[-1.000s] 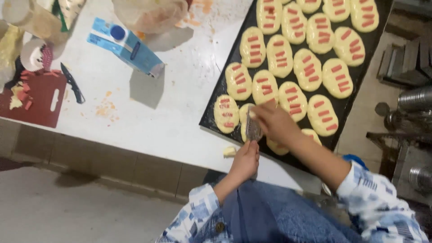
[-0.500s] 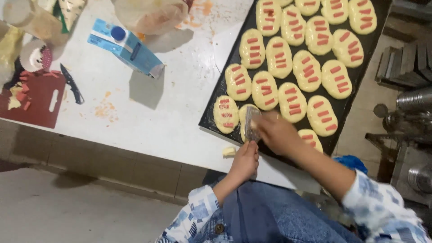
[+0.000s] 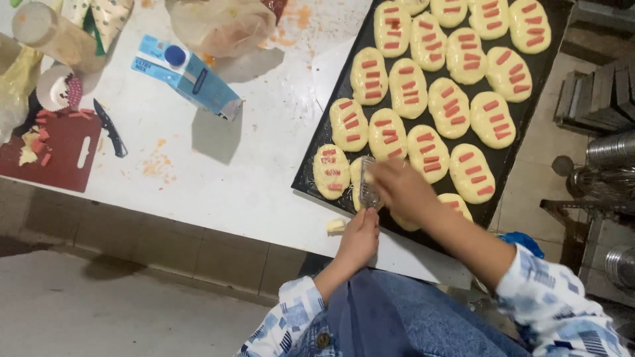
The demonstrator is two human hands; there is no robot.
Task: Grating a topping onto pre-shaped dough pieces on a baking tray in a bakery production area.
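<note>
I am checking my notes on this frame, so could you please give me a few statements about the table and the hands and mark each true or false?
1. The black baking tray holds oval dough pieces topped with red strips. True.
2. The right hand holds a small metal grater over the dough at the tray's near edge. True.
3. The blue carton stands on the tray. False: it lies on the white table, left of the tray.
4. The knife is in the left hand. False: it lies beside the red cutting board, far from both hands.
5. The left hand is at the table's near edge, beside a pale chunk. True.
</note>
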